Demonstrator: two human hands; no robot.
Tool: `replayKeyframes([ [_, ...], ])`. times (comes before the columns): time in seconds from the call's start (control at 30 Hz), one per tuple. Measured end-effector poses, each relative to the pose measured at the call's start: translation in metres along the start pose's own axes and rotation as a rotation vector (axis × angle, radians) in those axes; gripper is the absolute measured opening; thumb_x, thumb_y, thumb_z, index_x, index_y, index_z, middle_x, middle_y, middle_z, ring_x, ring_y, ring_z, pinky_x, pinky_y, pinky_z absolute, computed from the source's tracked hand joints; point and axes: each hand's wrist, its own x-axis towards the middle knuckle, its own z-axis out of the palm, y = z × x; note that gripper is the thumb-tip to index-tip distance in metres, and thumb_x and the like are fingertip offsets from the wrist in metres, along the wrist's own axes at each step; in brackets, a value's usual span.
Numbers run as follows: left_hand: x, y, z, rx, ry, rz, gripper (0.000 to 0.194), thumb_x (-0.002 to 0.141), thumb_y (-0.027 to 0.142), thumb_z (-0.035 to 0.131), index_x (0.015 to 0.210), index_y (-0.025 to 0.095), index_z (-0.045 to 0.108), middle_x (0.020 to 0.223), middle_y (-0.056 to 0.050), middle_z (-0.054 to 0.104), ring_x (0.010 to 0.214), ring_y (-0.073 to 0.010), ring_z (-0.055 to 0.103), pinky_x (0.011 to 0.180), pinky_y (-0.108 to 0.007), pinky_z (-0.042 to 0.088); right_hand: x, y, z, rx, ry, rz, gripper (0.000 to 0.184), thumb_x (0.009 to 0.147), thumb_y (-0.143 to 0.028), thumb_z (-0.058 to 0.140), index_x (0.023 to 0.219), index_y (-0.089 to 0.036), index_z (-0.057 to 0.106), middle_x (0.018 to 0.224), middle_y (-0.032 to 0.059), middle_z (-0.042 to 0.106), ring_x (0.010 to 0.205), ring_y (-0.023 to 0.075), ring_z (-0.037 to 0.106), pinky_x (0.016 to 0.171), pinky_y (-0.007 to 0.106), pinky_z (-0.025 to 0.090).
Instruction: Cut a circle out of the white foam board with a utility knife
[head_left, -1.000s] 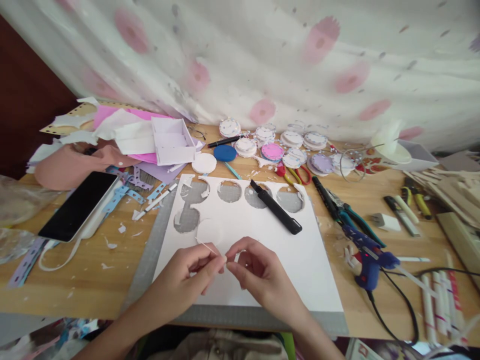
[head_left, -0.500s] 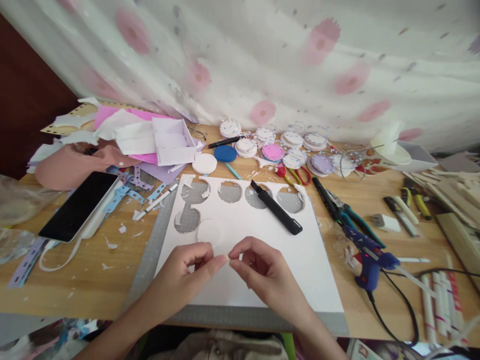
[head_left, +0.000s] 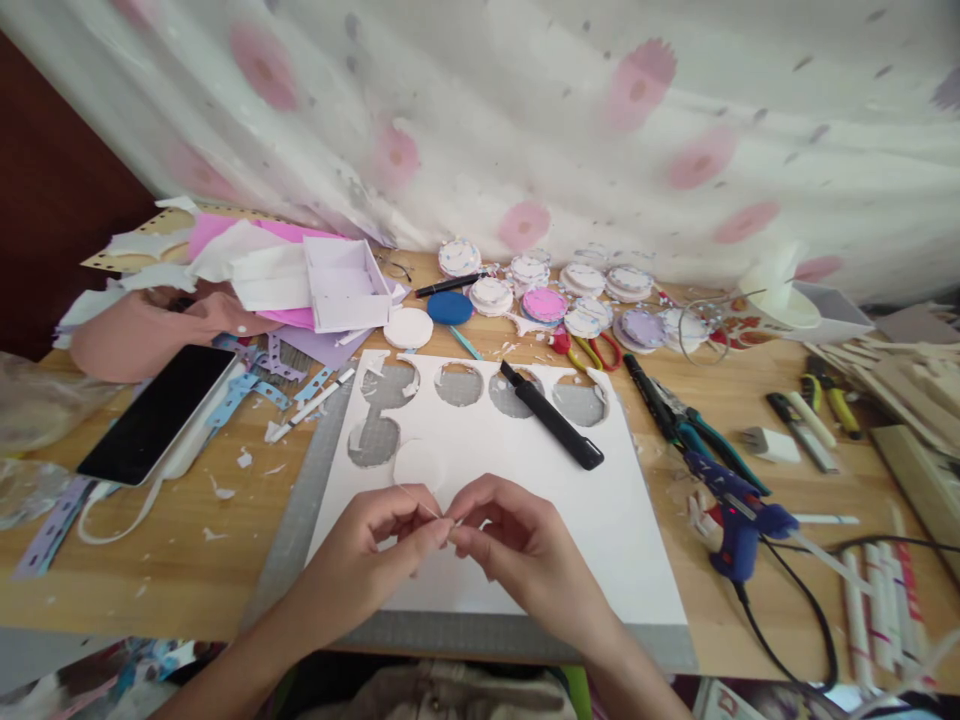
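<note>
My left hand point(head_left: 401, 530) and my right hand point(head_left: 514, 535) meet over the white sheet point(head_left: 585, 540), fingertips pinched together. Between them runs a thin pale strand point(head_left: 418, 502), mostly hidden by the fingers. Just beyond my left fingers is a white disc point(head_left: 418, 462), partly covered by that hand; whether the strand is joined to it I cannot tell. Several round holes are cut along the sheet's far and left edges. A black utility knife point(head_left: 559, 425) lies across the sheet, one end over a hole. Under the sheet is a grey cutting mat point(head_left: 292, 560).
Several decorated discs point(head_left: 546, 305) stand at the back by the curtain. Left are a phone point(head_left: 161, 412), an open white box point(head_left: 349, 285) and paper scraps. Pliers point(head_left: 724, 450), a blue glue gun point(head_left: 742, 515) with its cord, and markers point(head_left: 877, 605) lie on the right.
My right hand has moved slightly left, so both hands' fingertips now touch. The thin pale strand has come into sight above my left fingers. The knife and sheet stay put.
</note>
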Motion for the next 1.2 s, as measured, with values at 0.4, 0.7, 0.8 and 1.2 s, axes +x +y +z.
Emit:
replayKeyframes([
  [0.4, 0.001, 0.002, 0.001, 0.063, 0.076, 0.002, 0.037, 0.091, 0.044, 0.046, 0.069, 0.016, 0.057, 0.056, 0.004, 0.045, 0.052, -0.0081, 0.041, 0.049, -0.02, 0.03, 0.001, -0.001, -0.001, -0.141, 0.034, -0.063, 0.011, 0.087, -0.028, 0.062, 0.084, -0.018, 0.066, 0.081, 0.0022, 0.066, 0.07, 0.0111, 0.058, 0.053, 0.02, 0.042],
  [0.7, 0.007, 0.002, -0.001, -0.111, 0.022, -0.061, 0.036, 0.088, 0.044, 0.051, 0.068, 0.015, 0.058, 0.05, 0.005, 0.045, 0.043, -0.0063, 0.037, 0.043, -0.02, 0.025, 0.0, 0.005, 0.002, -0.52, 0.16, -0.586, 0.01, 0.09, -0.009, 0.053, 0.089, -0.017, 0.06, 0.082, 0.0046, 0.062, 0.075, 0.0142, 0.056, 0.066, 0.027, 0.047],
  [0.8, 0.016, -0.001, -0.006, -0.386, -0.116, -0.194, 0.034, 0.083, 0.042, 0.058, 0.063, 0.015, 0.056, 0.042, 0.007, 0.041, 0.036, -0.0045, 0.028, 0.043, -0.02, 0.026, 0.001, 0.008, -0.004, -0.732, 0.148, -0.797, 0.019, 0.088, -0.001, 0.051, 0.1, -0.015, 0.057, 0.087, 0.0082, 0.063, 0.079, 0.0174, 0.054, 0.068, 0.03, 0.048],
  [1.2, 0.028, 0.025, -0.023, 0.379, -0.195, 0.014, 0.026, 0.088, 0.041, 0.05, 0.082, 0.017, 0.057, 0.067, 0.002, 0.057, 0.052, -0.0097, 0.046, 0.053, -0.023, 0.035, -0.002, 0.017, -0.015, -0.871, 0.144, -0.805, 0.022, 0.086, 0.001, 0.047, 0.098, -0.016, 0.056, 0.084, 0.0081, 0.061, 0.075, 0.0187, 0.051, 0.064, 0.032, 0.045],
])
